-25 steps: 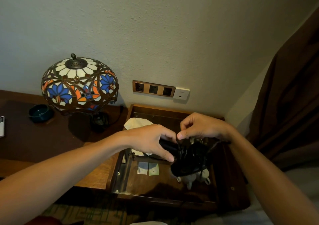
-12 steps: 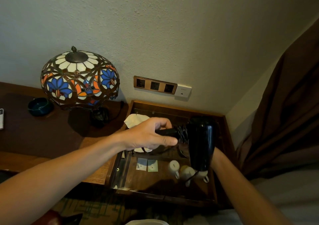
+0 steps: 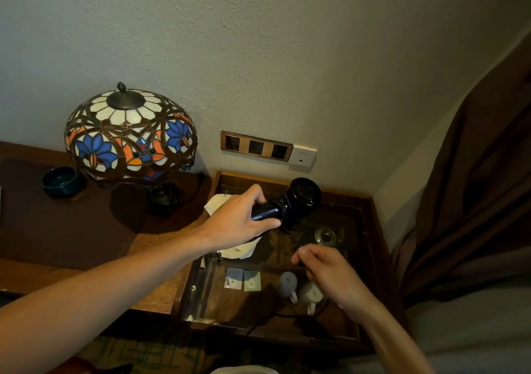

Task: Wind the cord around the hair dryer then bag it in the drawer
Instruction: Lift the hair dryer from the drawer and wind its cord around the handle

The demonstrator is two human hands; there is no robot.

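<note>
Left hand is wrapped around the handle of the black hair dryer, holding it above the open wooden drawer with its grille end toward the wall. Several turns of the cord already sit around the handle next to the fingers. From there a loose length runs down to the right hand, which pinches it between thumb and fingertips over two white mugs in the drawer. A white cloth bag lies beneath the left hand, beside the stained-glass lamp.
</note>
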